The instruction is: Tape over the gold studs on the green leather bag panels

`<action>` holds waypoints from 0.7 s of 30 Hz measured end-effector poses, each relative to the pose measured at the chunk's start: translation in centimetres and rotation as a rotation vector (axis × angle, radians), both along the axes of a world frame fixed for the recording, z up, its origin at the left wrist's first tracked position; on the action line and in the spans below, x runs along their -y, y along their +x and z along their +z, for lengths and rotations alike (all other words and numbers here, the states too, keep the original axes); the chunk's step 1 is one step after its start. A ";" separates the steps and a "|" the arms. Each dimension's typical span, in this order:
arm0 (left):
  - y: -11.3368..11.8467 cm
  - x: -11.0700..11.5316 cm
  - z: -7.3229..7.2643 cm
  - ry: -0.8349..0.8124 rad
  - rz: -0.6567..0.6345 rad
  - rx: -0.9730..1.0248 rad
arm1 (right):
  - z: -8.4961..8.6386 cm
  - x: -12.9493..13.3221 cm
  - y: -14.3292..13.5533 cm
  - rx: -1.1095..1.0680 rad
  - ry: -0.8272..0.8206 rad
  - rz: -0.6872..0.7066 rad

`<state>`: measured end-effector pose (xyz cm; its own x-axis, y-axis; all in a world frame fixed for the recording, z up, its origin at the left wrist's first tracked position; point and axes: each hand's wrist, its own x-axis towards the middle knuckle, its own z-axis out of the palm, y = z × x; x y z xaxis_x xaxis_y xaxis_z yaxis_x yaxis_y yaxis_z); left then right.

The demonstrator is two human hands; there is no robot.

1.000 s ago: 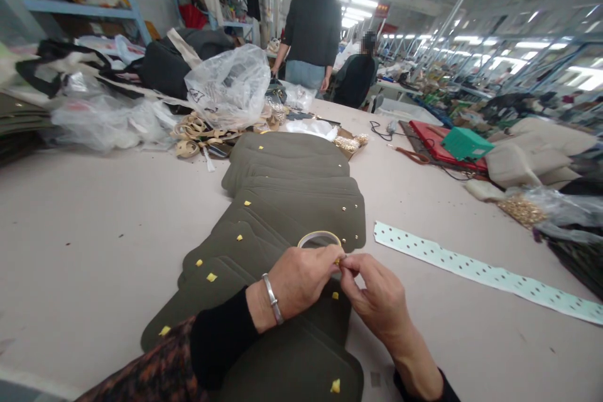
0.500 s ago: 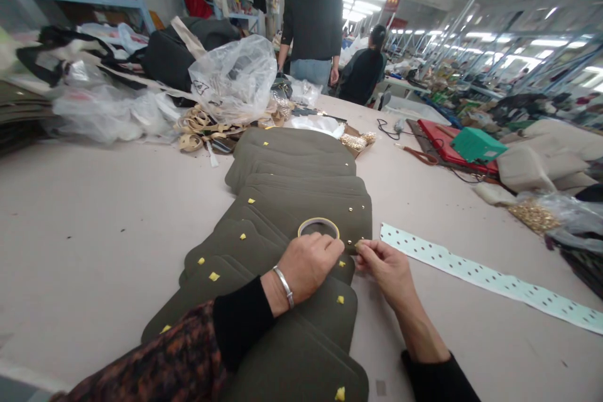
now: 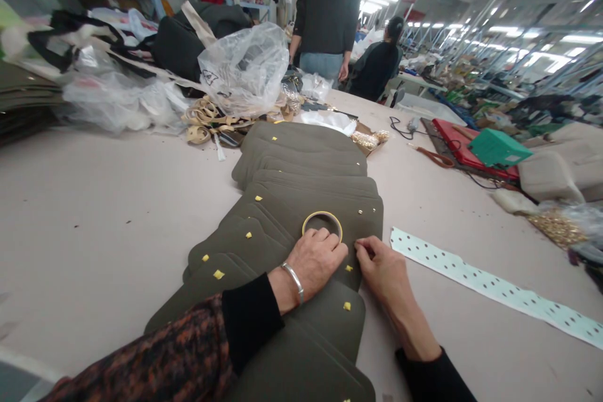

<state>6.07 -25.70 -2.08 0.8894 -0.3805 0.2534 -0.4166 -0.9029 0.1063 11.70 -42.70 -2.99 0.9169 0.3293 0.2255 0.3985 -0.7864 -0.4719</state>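
Olive panels (image 3: 311, 191) mid-frame, beneath a tape roll (image 3: 322, 213).
Left hand (image 3: 315, 264) curls over the roll's near rim; right hand (image 3: 384, 269) pinches shut at the panels' right edge, its hold too small to tell.

Overlapping olive panels (image 3: 325, 201) run up the table (image 3: 94, 213) toward its far edge; plastic bags (image 3: 245, 69) crowd its far-left part, a dotted strip (image 3: 471, 270) its right.
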 end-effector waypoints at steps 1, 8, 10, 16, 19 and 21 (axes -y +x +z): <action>0.0 0.0 0.0 0.000 0.000 -0.005 | 0.0 0.0 0.1 -0.019 -0.007 -0.029; 0.2 -0.3 -0.2 -0.026 0.028 0.029 | 0.4 1.7 0.3 0.049 0.002 -0.017; 0.5 -0.3 -0.3 -0.031 0.035 0.039 | 0.5 2.1 0.0 0.164 -0.013 0.131; 1.4 -0.1 -0.1 -0.017 0.052 0.028 | 0.2 1.5 -0.1 0.293 -0.273 0.327; 1.3 -0.2 0.3 -0.034 0.044 0.004 | 0.2 0.7 0.2 0.226 -0.309 0.212; 1.0 -0.3 0.5 -0.054 0.029 -0.015 | 0.6 0.1 0.4 0.149 -0.297 0.137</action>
